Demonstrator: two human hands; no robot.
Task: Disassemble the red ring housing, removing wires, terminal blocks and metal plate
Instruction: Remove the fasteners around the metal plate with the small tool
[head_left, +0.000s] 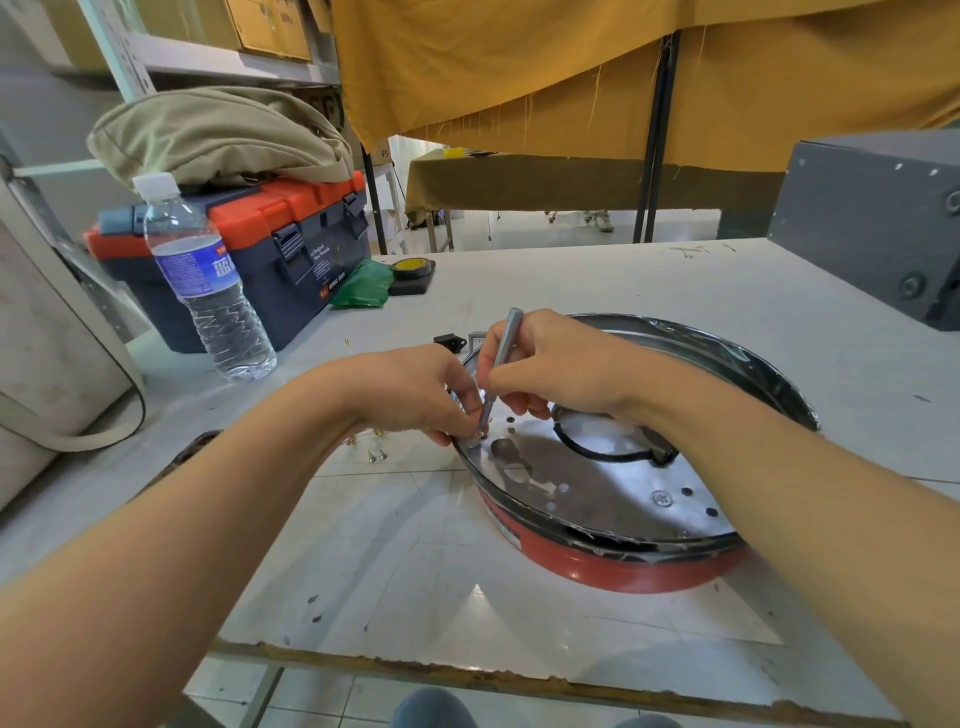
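The red ring housing (613, 569) lies on the white table, its black rim up and a shiny metal plate (597, 488) with holes and one screw inside it. A black wire loop (597, 454) lies on the plate. My right hand (561, 364) grips a slim grey screwdriver (498, 364), whose tip stands on the plate's left edge. My left hand (415, 389) pinches the housing's rim right beside the tip, fingers curled over the edge.
A water bottle (208, 280) and an orange and blue toolbox (270, 244) stand at the left. Loose screws (376, 454) lie by my left wrist. Small black parts (447, 340) sit behind my hands. A grey box (878, 218) stands at the right.
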